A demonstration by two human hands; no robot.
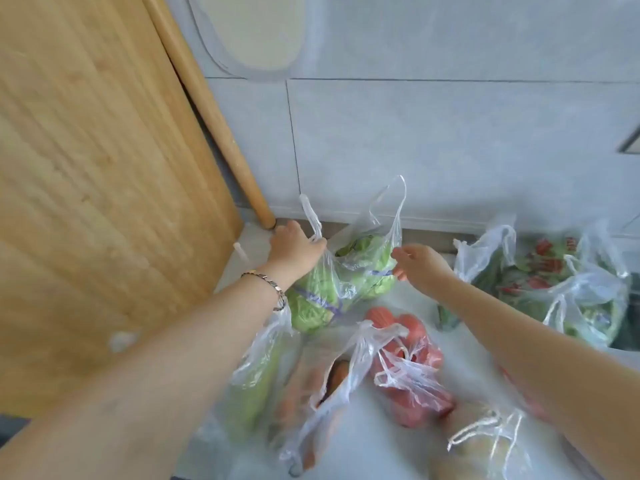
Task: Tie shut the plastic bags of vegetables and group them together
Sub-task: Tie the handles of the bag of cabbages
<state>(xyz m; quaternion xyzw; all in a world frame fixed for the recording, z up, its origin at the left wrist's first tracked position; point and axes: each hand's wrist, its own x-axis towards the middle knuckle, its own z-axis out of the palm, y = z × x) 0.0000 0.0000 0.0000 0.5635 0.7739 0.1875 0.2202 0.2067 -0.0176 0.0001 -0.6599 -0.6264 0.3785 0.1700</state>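
Note:
A clear plastic bag of green lettuce (346, 282) lies at the back of the grey counter, its two handles standing up untied. My left hand (294, 251) grips the left handle at its base. My right hand (420, 265) reaches for the right handle with thumb and fingers spread just beside the plastic. In front lie a bag of tomatoes (412, 368), a bag of carrots (322, 393) and a bag of pale green vegetables (252, 379), their handles loose. At the right a bag of greens and red peppers (554, 282) sits against the wall.
A big wooden cutting board (104, 185) and a rolling pin (207, 109) lean against the tiled wall at the left. A bag of potatoes (485, 452) lies at the near edge. A dark cucumber end (446, 318) shows beside my right forearm.

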